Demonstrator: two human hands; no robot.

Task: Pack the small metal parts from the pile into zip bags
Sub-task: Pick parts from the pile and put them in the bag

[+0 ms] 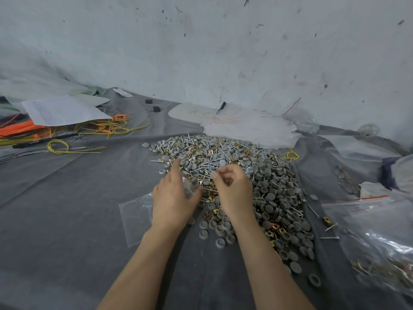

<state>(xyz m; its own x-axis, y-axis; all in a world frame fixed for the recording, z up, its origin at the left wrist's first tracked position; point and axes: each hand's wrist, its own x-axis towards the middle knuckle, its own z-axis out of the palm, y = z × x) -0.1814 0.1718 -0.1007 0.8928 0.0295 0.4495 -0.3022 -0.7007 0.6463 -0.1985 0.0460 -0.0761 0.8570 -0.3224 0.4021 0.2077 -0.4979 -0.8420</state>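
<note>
While the pile [257,173] of screws, grey caps and brass-coloured clips lies heaped at the middle of the grey cloth [67,231], I see both hands working over its near left edge. The left hand [173,200] grips the mouth of a clear zip bag [136,218] between thumb and fingers, with the forefinger stretched out toward the far side. The rest of the bag lies flat on the cloth to the left of the wrist. Just beside it on the right, the right hand [233,193] hovers over the pile with fingers curled and tips pinched on a few small metal parts [228,181]; exactly which kind I cannot tell.

At the near right, filled bags [380,253] with a red zip strip hold more of the same hardware. Beyond the pile lies crumpled clear plastic sheet [250,128]. Far left, yellow wires [107,129] tangle beside an orange bundle [20,130] under a printed paper [62,113]. A scuffed pale wall [201,52] closes off the far side.
</note>
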